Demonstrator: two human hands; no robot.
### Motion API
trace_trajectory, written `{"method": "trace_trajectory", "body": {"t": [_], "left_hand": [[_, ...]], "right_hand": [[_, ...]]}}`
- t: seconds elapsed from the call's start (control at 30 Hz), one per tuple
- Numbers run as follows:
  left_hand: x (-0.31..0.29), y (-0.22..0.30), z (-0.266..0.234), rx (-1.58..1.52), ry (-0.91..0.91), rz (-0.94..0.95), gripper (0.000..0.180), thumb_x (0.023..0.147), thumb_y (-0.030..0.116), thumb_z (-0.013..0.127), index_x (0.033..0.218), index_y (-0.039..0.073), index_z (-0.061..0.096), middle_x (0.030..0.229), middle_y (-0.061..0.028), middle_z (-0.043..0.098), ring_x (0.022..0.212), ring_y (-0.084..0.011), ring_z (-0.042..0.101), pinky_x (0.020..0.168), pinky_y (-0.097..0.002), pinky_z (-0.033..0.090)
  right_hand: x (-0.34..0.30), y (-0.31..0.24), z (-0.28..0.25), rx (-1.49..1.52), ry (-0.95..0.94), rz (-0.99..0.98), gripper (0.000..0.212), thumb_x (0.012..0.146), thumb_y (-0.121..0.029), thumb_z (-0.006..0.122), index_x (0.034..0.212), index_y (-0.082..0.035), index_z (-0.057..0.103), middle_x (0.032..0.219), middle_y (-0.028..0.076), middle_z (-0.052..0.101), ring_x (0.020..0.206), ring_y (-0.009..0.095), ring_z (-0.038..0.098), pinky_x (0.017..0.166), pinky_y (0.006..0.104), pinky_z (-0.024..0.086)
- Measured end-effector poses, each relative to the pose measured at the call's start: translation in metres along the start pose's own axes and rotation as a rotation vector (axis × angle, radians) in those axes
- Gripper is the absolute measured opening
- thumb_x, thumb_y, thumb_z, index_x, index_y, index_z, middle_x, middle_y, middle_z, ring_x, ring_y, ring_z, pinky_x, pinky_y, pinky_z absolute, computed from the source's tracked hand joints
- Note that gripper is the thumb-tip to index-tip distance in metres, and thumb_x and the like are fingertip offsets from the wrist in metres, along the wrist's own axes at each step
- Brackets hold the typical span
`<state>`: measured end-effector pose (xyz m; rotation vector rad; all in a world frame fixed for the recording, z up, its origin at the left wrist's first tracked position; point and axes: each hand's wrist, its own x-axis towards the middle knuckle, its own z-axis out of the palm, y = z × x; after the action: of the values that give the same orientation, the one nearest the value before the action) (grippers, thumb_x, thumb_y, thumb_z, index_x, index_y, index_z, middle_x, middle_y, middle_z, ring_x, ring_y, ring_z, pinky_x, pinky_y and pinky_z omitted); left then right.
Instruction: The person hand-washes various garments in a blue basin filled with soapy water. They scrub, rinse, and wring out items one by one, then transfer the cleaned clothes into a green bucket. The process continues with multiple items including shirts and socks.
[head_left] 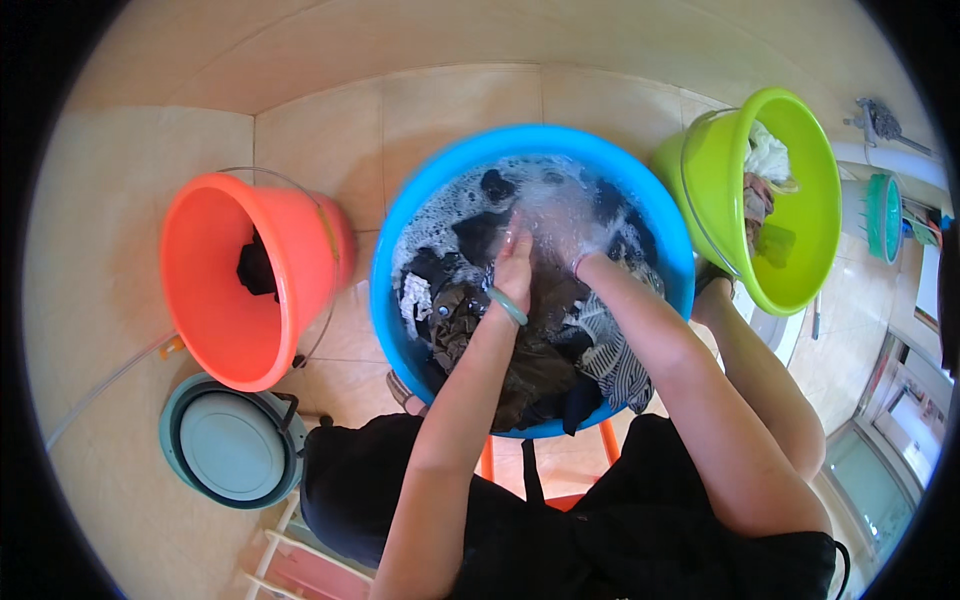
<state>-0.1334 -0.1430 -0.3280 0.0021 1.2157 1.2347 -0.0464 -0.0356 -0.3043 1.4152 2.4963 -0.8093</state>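
Observation:
A large blue tub [385, 240] holds soapy water and a heap of wet laundry. My left hand [514, 262], a pale green bangle at its wrist, is over the middle of the tub at the water, fingers stretched out and nothing seen in them. My right hand [570, 238] is down in the splashing water beside it, its fingers blurred and hidden by spray. Below my hands lie a dark brown garment [535, 375] and a black-and-white striped garment [612, 350]. Dark cloth [480, 238] floats among the suds.
An orange bucket [185, 290] with something black inside stands left of the tub. Under it is a grey-green collapsible basin [232, 445]. A lime green bucket [815, 240] holding clothes stands at the right. A tiled wall [460, 105] rises behind.

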Motion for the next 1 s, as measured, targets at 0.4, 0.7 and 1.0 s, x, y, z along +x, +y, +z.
{"method": "trace_trajectory", "body": {"t": [0.4, 0.7, 1.0], "left_hand": [[-0.043, 0.041, 0.041, -0.681, -0.276, -0.136, 0.064, 0.093, 0.064, 0.041, 0.137, 0.018, 0.044, 0.136, -0.0057, 0.050, 0.126, -0.0241, 0.046, 0.108, -0.0437, 0.033], [-0.127, 0.116, 0.090, -0.776, -0.425, -0.071, 0.039, 0.097, 0.051, 0.047, 0.118, 0.022, 0.062, 0.097, -0.0057, 0.062, 0.069, -0.0172, 0.047, 0.062, -0.0319, 0.043], [-0.104, 0.076, 0.065, -0.848, -0.550, -0.184, 0.042, 0.098, 0.041, 0.050, 0.067, 0.012, 0.054, 0.065, -0.0027, 0.053, 0.062, -0.0156, 0.051, 0.053, -0.0313, 0.040]], "right_hand": [[-0.102, -0.047, -0.129, 0.542, 0.374, -0.414, 0.035, 0.076, 0.005, 0.062, 0.109, -0.006, 0.068, 0.107, 0.013, 0.062, 0.099, 0.031, 0.059, 0.087, 0.0348, 0.049], [-0.202, -0.133, -0.134, 0.034, 0.477, -0.486, 0.057, 0.065, -0.023, 0.079, 0.121, -0.026, 0.066, 0.110, 0.004, 0.050, 0.086, 0.023, 0.053, 0.075, 0.0329, 0.049], [-0.161, -0.120, -0.124, 0.316, 0.610, -0.362, 0.023, 0.075, -0.028, 0.075, 0.092, -0.017, 0.064, 0.093, 0.004, 0.053, 0.079, 0.025, 0.060, 0.057, 0.0361, 0.053]]}}
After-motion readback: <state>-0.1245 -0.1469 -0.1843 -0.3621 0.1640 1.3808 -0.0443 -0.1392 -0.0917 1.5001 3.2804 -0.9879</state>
